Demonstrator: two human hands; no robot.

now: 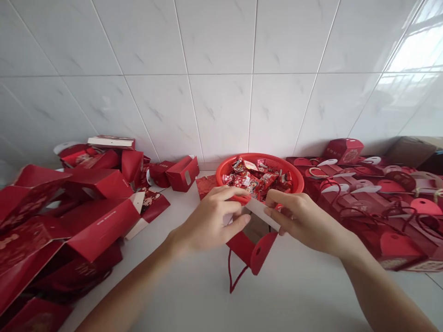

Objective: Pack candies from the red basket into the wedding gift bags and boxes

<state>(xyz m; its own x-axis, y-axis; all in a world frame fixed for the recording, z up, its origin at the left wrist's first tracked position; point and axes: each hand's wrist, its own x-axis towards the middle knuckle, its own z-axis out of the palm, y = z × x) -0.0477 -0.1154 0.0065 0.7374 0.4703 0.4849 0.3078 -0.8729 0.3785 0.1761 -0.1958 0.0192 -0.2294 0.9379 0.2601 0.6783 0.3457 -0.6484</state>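
Observation:
Between my hands a red paper gift box (pixel 242 247) stands open at the top, its pale inside showing. A dark red cord handle (pixel 230 272) hangs from its near side, by a rounded flap with a hole. My left hand (pixel 219 216) grips the left side of the box, with thumb and forefinger at the opening. My right hand (pixel 294 216) pinches the white inner flap (pixel 259 213) at the right edge. Just behind the box sits a red plastic basket (pixel 300 177) of wrapped sweets (pixel 247 180). My hands partly cover the box walls.
Unfilled-looking red boxes (pixel 104 226) lie heaped on the left of the white table (pixel 180 295). Rows of closed red boxes with cords (pixel 363 207) fill the right. A small red box (pixel 183 173) stands near the tiled wall (pixel 221 106). A brown carton (pixel 410 152) is at far right.

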